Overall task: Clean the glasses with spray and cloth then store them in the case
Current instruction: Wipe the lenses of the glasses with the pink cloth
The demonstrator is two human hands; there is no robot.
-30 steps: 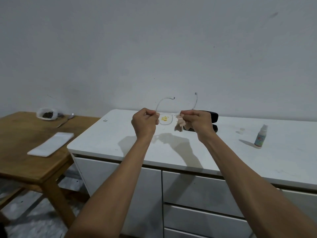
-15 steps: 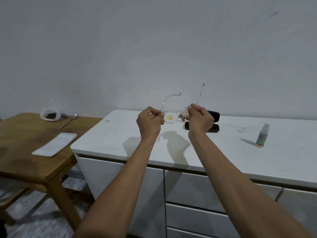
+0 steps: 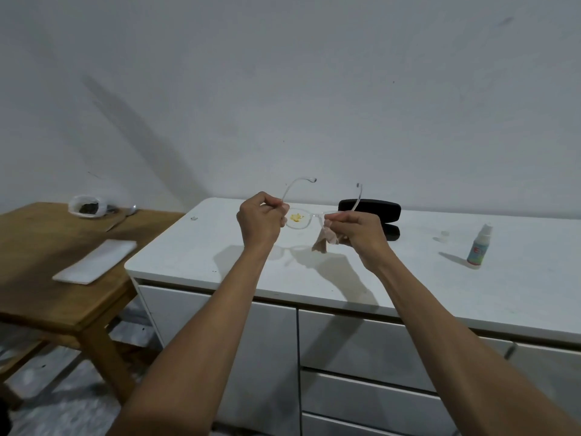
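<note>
Clear-framed glasses [image 3: 306,217] are held in the air above the white cabinet top [image 3: 204,256], temples pointing away from me. A yellow smudge shows on the left lens. My left hand [image 3: 259,220] pinches the frame's left corner. My right hand [image 3: 356,229] pinches a small beige cloth [image 3: 325,239] against the right lens, with the cloth's end hanging down. The open black case [image 3: 380,209] lies on the top behind my right hand, partly hidden by it. The small spray bottle [image 3: 479,248] stands upright at the right.
A small clear cap [image 3: 444,234] lies left of the spray bottle. At the left stands a wooden table [image 3: 41,247] with a white flat pad [image 3: 94,261], a plastic bag [image 3: 88,206] and a spoon [image 3: 130,210]. Drawers run below the cabinet top.
The hands have moved apart a little and the cloth's end now hangs below my right hand, where half a second ago it was tucked behind the fingers. The glasses have tilted lower.
</note>
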